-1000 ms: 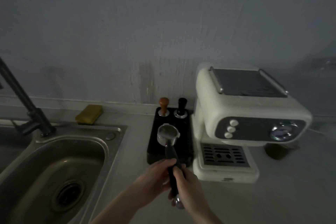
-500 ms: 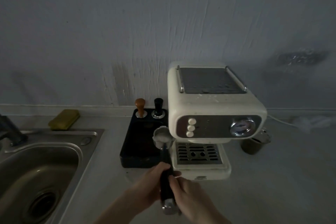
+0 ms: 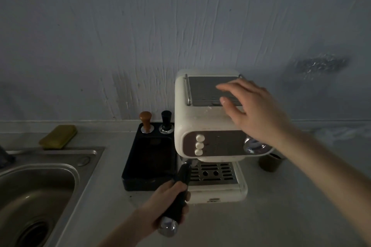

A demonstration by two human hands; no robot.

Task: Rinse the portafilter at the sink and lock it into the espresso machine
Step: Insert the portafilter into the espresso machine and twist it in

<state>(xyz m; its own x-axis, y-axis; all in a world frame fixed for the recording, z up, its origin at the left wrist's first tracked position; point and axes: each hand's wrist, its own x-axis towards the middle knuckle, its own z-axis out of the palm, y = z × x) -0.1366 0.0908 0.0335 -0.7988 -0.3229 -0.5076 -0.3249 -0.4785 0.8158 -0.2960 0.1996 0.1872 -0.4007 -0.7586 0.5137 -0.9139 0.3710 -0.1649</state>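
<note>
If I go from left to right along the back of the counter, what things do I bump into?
Yellow sponge → brown-handled tamper → black-handled tamper → espresso machine → small dark cup.

Both forearms are bare right up to where they leave view — no sleeve, cuff or glove on either. The left hand (image 3: 170, 204) and the right hand (image 3: 255, 114) carry no ring, watch or band that shows in this dim light — the nails look short and plain.
</note>
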